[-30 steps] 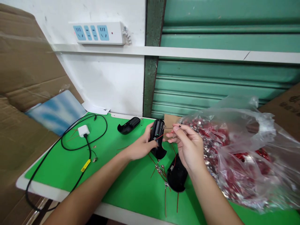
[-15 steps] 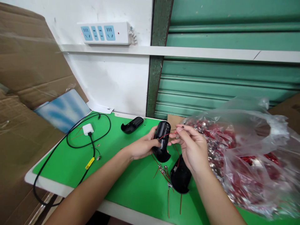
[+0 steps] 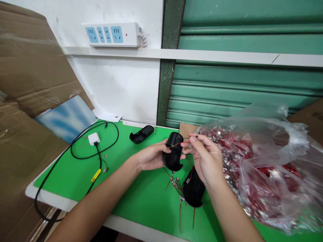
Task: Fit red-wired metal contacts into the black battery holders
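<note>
My left hand (image 3: 155, 155) is closed around a black plastic housing (image 3: 174, 159), held slightly above the green mat. A red wire (image 3: 176, 144) and a thin black wire (image 3: 186, 137) run from the housing to my right hand (image 3: 205, 154). The thumb and fingers of that hand are pinched on the wires. Below it a second black housing (image 3: 193, 191) lies on the mat, partly hidden by my right hand. Several small metal contacts (image 3: 173, 182) with red wires are beside it. A third black housing (image 3: 141, 134) rests farther back.
A clear plastic bag (image 3: 267, 174) full of red wires and metal parts takes up the right side. On the left lie a white adapter (image 3: 94, 138) and its black cable (image 3: 101, 158). Cardboard (image 3: 30, 84) stands at the left; a power strip (image 3: 111, 34) is on the wall.
My left thumb has shifted up and back along the housing's edge, uncovering more of its lower part. My right hand keeps its pinch on the wires.
</note>
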Available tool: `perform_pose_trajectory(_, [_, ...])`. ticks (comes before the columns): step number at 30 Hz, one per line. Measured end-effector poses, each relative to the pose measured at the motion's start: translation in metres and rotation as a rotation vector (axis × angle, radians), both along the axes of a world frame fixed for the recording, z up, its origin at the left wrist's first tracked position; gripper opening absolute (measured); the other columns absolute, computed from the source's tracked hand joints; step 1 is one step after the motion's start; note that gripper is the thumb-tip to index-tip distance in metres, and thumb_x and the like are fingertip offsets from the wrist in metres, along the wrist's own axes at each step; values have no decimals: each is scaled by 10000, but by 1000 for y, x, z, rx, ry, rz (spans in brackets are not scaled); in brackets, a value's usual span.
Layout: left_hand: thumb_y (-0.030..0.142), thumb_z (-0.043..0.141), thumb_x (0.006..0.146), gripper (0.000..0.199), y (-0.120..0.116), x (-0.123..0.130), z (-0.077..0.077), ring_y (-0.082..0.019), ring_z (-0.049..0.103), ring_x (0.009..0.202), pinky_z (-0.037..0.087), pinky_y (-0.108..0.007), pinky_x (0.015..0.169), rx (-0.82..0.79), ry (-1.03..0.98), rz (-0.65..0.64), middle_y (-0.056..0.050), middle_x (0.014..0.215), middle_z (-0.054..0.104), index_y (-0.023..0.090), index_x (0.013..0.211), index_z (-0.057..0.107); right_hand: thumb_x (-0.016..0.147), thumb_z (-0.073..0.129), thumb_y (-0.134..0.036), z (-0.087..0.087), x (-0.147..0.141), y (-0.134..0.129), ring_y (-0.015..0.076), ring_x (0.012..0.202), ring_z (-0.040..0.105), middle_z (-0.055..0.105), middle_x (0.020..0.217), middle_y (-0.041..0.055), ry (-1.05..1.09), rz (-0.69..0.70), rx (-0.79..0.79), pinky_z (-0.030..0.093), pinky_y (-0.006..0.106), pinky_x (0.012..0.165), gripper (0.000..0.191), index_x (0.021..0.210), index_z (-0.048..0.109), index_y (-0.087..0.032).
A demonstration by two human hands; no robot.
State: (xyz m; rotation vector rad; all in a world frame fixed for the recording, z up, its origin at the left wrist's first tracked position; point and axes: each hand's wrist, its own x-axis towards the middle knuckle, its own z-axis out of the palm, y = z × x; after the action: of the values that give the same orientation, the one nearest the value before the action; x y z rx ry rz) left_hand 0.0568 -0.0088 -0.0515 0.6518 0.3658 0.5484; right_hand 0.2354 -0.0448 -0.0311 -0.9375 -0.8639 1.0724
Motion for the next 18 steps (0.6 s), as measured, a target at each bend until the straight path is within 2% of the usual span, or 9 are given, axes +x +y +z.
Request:
perform_pose_trajectory(8, [115,649,790,506,-1,1,3,-204,746,1006,485,-417,1009,2,61,19,-81,1194,768,249,1276,609,672,943,-395,1,-1,-1,192,694,777,753,800,16,12,7,-6,639,261,539,310,859,783,-207])
perform_pose_trajectory(18, [101,659,753,613,-6,7,4,-181,691,1044,452,-403,1090,97,166,150,-38,1197,723,276,1332,560,720,892,-406,1,0,-1,199,653,762,735,737,13,-25,16,5,627,281,504,304,882,744,-196])
